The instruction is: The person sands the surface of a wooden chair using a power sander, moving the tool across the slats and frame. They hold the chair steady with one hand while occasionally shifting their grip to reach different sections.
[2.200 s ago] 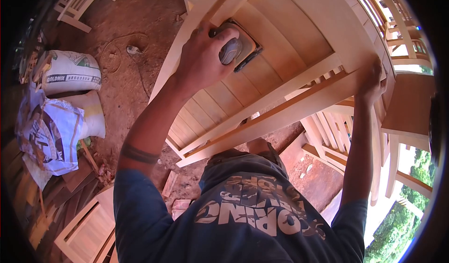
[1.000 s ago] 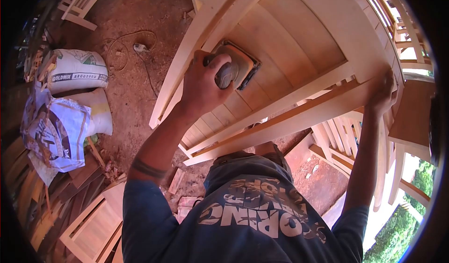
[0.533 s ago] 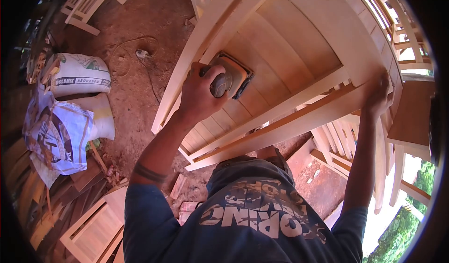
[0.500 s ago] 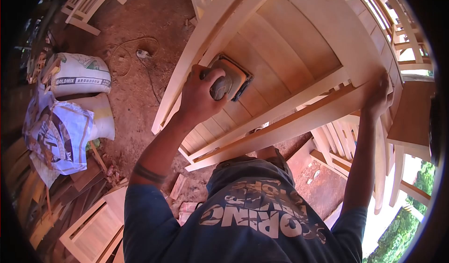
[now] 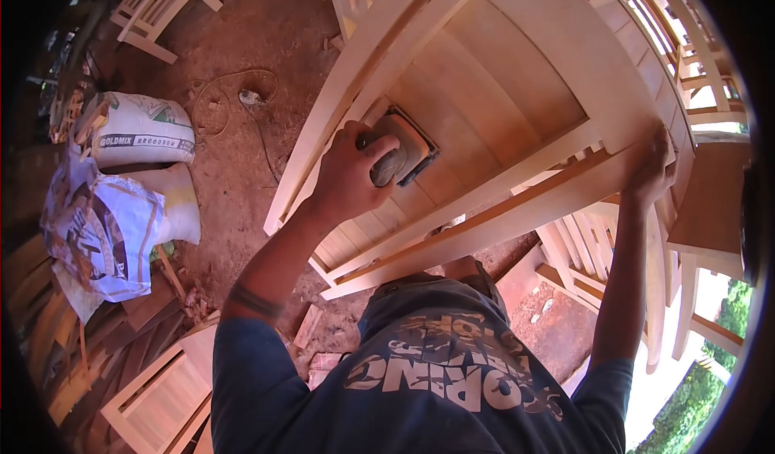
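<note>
My left hand (image 5: 353, 169) is wrapped round a power sander (image 5: 401, 149), a dark rounded body on a flat rectangular pad. The pad lies against the panelled face of a pale wooden furniture piece (image 5: 476, 75), which has a curved frame and slatted boards. At the far right, my right hand (image 5: 651, 167) grips the edge of the same wooden frame, near the end of its long lower rail (image 5: 484, 212). That hand's fingers are curled over the wood and partly hidden.
Filled sacks (image 5: 145, 131) and a crumpled printed bag (image 5: 113, 228) lie at the left above scrap boards (image 5: 121, 333). A cable (image 5: 262, 143) crosses the dirt floor. A slatted wooden piece (image 5: 165, 10) stands far left; more slatted furniture (image 5: 577, 248) is at the right.
My left hand and the sander have shifted slightly down across the panel. My right hand stays on the frame.
</note>
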